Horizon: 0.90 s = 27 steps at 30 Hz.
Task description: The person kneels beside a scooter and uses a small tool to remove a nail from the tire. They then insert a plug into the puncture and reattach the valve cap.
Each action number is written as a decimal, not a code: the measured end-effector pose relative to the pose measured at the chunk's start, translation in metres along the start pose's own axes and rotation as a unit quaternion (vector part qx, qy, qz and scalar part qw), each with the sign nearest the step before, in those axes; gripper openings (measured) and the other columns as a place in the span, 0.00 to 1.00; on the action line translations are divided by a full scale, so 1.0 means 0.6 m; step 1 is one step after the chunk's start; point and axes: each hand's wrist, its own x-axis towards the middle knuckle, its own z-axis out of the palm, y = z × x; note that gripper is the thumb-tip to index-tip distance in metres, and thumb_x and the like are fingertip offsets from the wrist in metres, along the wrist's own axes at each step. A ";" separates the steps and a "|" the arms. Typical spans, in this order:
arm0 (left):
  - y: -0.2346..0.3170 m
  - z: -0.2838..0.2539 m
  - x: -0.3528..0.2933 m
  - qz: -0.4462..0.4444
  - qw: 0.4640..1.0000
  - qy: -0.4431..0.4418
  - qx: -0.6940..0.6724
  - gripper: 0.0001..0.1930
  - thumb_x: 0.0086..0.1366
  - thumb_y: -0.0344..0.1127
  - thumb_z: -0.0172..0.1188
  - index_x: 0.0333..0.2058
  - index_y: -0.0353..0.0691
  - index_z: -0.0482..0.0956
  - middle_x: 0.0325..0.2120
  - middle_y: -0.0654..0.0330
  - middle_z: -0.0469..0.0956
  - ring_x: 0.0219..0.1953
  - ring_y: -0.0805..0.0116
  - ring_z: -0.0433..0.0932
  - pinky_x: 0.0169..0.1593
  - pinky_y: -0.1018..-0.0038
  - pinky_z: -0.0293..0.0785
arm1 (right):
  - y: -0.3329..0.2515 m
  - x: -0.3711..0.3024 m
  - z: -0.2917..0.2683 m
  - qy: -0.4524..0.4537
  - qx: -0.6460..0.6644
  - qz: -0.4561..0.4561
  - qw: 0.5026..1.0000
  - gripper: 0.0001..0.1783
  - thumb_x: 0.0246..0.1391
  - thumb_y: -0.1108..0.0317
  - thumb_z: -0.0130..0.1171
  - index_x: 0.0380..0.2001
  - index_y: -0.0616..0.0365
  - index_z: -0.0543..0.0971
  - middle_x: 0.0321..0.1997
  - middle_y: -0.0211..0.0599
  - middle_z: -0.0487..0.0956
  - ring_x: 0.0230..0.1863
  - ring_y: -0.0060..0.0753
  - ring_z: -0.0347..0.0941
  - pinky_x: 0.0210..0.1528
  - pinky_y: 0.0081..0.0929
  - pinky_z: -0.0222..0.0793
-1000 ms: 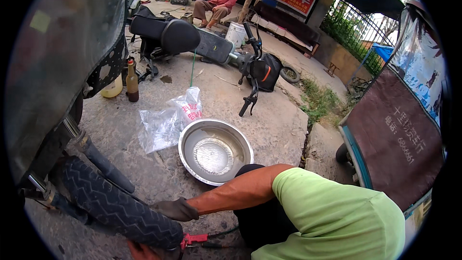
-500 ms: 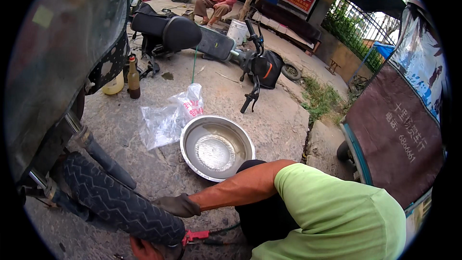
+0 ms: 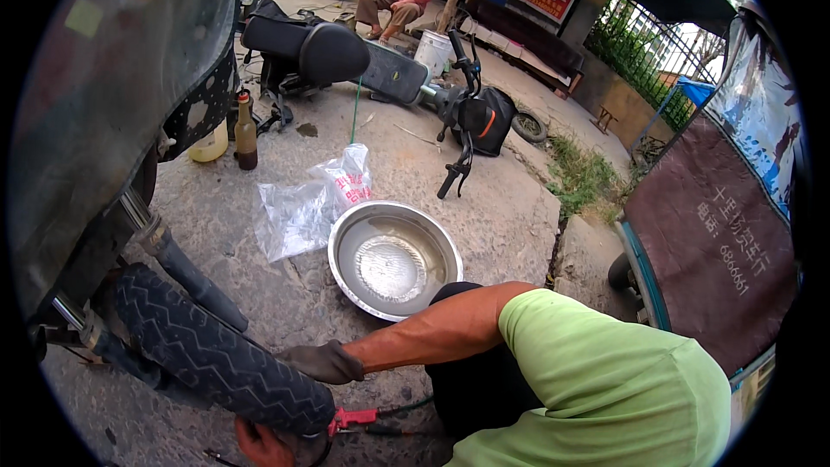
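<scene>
Black rubber tyre (image 3: 223, 355) | zigzag tread | hands apart: right hand (image 3: 327, 363) at one side, left hand (image 3: 264, 444) opposite; grips unclear

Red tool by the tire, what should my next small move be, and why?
Probably bring your left hand over to the red tool: it sits by the tire with no hand visibly on it, while your gloved right hand is already at the tire's side.

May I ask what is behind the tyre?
Beyond the tyre show the gloved right hand, a red tool and ground. The hand's fingertips and the tyre's far side are covered.
</scene>
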 end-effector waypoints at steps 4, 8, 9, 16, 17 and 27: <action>0.000 0.010 -0.005 -0.005 0.998 0.034 -0.051 0.27 0.69 0.45 0.55 0.56 0.25 0.70 0.48 0.38 0.77 0.53 0.46 0.76 0.57 0.60 0.69 | 0.003 -0.003 -0.002 -0.010 -0.011 -0.024 1.000 0.30 0.69 0.52 0.38 0.59 0.68 0.70 0.61 0.51 0.75 0.59 0.39 0.72 0.62 0.32 0.63; -0.008 0.002 0.000 -0.086 0.993 -0.033 -0.076 0.29 0.68 0.44 0.57 0.59 0.25 0.66 0.52 0.38 0.74 0.55 0.48 0.75 0.59 0.61 0.68 | -0.002 -0.013 -0.006 -0.018 0.010 -0.015 1.000 0.30 0.69 0.52 0.38 0.60 0.67 0.68 0.62 0.52 0.74 0.60 0.40 0.71 0.62 0.32 0.62; -0.013 0.001 0.001 -0.075 0.994 -0.028 -0.070 0.30 0.68 0.45 0.57 0.60 0.26 0.66 0.54 0.38 0.73 0.56 0.48 0.74 0.59 0.62 0.68 | -0.023 -0.012 -0.006 -0.018 0.035 -0.009 0.999 0.30 0.69 0.52 0.38 0.60 0.67 0.68 0.62 0.52 0.73 0.60 0.41 0.71 0.62 0.32 0.62; -0.047 0.015 0.007 0.123 0.983 0.031 -0.131 0.16 0.68 0.29 0.50 0.52 0.28 0.71 0.44 0.50 0.77 0.46 0.62 0.75 0.53 0.68 0.69 | 0.026 0.001 -0.005 -0.015 -0.090 -0.052 0.994 0.26 0.68 0.55 0.41 0.60 0.62 0.71 0.59 0.45 0.76 0.57 0.36 0.73 0.62 0.28 0.64; -0.052 0.013 0.007 0.125 0.975 0.056 -0.176 0.16 0.67 0.26 0.51 0.53 0.28 0.70 0.43 0.52 0.77 0.46 0.63 0.75 0.53 0.69 0.69 | -0.020 0.008 -0.009 -0.024 -0.079 -0.067 0.994 0.25 0.68 0.56 0.42 0.59 0.60 0.71 0.59 0.42 0.76 0.56 0.34 0.74 0.62 0.26 0.64; -0.066 0.019 0.016 0.062 0.969 0.012 -0.240 0.10 0.65 0.24 0.57 0.46 0.34 0.77 0.30 0.57 0.82 0.35 0.73 0.82 0.36 0.78 0.75 | -0.004 0.003 -0.006 -0.030 0.189 0.058 0.980 0.23 0.62 0.65 0.58 0.58 0.62 0.73 0.57 0.41 0.77 0.53 0.30 0.76 0.56 0.27 0.73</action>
